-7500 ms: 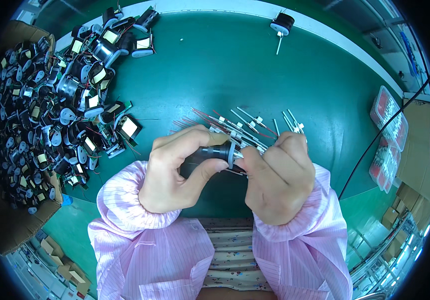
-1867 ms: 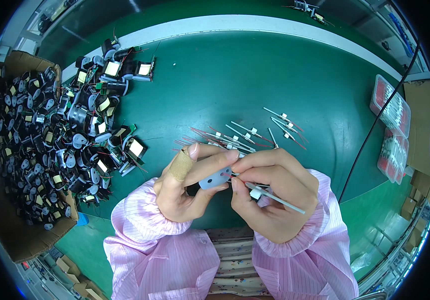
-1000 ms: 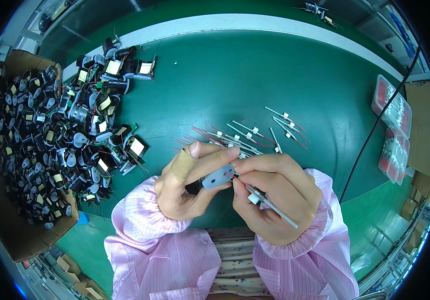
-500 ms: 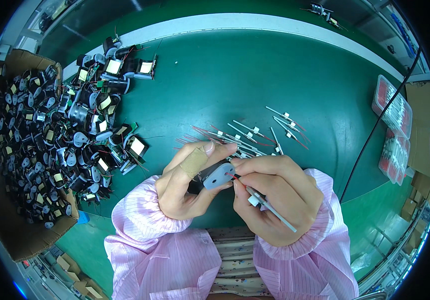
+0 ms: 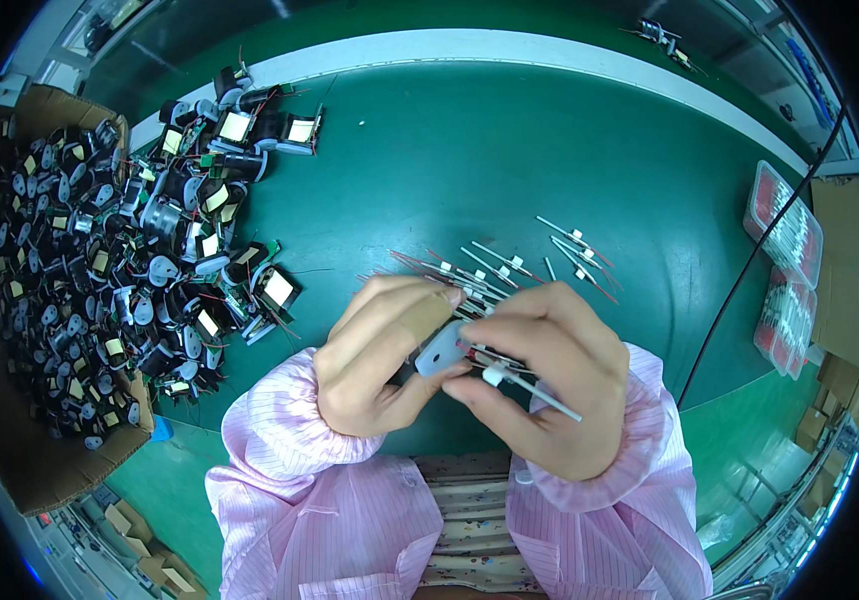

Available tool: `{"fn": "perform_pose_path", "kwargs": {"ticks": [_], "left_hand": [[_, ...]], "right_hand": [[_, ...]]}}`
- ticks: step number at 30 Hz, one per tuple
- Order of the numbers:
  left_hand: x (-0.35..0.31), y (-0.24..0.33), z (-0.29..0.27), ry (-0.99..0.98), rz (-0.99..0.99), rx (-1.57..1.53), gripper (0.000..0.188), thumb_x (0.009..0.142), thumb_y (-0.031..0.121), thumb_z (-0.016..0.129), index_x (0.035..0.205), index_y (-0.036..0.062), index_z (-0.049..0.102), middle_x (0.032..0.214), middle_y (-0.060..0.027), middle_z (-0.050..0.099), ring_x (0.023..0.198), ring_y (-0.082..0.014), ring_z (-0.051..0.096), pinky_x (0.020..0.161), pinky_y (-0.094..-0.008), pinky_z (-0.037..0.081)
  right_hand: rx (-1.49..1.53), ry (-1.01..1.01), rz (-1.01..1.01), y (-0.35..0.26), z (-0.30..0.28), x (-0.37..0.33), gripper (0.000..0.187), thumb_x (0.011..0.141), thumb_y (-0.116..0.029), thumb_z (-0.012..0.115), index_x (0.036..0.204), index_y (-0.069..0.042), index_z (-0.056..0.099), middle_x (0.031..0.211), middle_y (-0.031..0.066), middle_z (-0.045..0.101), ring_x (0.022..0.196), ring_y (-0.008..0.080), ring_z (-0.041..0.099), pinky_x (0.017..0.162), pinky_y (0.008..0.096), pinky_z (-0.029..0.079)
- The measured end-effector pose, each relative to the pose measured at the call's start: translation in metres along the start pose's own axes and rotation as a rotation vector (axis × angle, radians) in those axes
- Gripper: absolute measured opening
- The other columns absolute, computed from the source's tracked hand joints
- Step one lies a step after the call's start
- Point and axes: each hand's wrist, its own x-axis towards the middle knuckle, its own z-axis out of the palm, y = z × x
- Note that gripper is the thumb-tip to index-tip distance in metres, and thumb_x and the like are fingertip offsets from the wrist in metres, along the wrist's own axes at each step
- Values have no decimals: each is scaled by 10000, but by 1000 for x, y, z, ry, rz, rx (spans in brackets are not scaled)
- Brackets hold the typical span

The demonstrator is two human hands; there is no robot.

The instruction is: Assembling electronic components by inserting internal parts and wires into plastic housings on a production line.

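Note:
My left hand (image 5: 370, 355) is closed around a small part with a smooth grey oval end plate (image 5: 436, 354); its dark body is mostly hidden behind the fingers. A tan bandage wraps one of that hand's fingers. From the right, my right hand (image 5: 580, 380) pinches a thin pale rod (image 5: 554, 403) carrying a small white block and a red wire. Its fingertips meet the plate's right end, where the wire touches. Both hands are a little blurred. Just beyond them, similar rods with red wires (image 5: 490, 283) lie loose on the green table.
At left, a cardboard box (image 5: 25, 470) overflows with dark parts with grey end plates, and more (image 5: 235, 130) are heaped beside it. Two clear plastic boxes of rods (image 5: 788, 225) stand at the right edge. A black cable (image 5: 740, 275) hangs across that side.
My right fingers have spread wider and shifted up against the grey plate, with the rod tilting flatter. The left hand has rolled slightly, turning the plate.

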Motion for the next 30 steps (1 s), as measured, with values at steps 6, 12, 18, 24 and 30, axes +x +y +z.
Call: {"fn": "perform_pose_path", "kwargs": {"ticks": [6,12,18,24,30], "left_hand": [[-3,-3,0,6,-2,10,434,617,0,766,1014,-84,614,983,-191,586,871,-321,612,732,-365,504],[-1,2,-3,-40,-118,1,455,641,16,768,1059,-66,606,1000,-179,564,864,-305,591,748,-346,494],[-3,-2,-9,-86,-235,-204,465,676,-8,754,1109,-40,590,1046,-173,546,926,-302,567,791,-355,479],[-5,1,-10,-185,-536,-499,465,716,-65,724,1154,-42,568,1102,-142,562,988,-210,569,809,-293,489],[-8,-12,-15,-103,-749,-876,403,835,-61,628,1217,-99,507,1185,-147,550,1040,-199,578,847,-313,499]], "right_hand": [[92,-86,91,2,-7,-3,229,711,56,709,931,-5,699,747,121,653,612,191,644,540,262,487],[270,-141,226,10,-6,-3,214,748,83,650,944,10,693,763,129,660,626,173,651,551,250,493],[117,-62,288,20,0,-3,168,770,61,646,931,30,678,737,127,628,582,179,615,526,265,464],[-108,-157,143,19,-5,-4,97,790,23,630,886,29,644,649,112,506,517,239,505,492,342,388],[-217,-157,14,32,-3,3,97,730,8,688,820,34,662,579,86,473,534,243,477,522,335,380]]}}
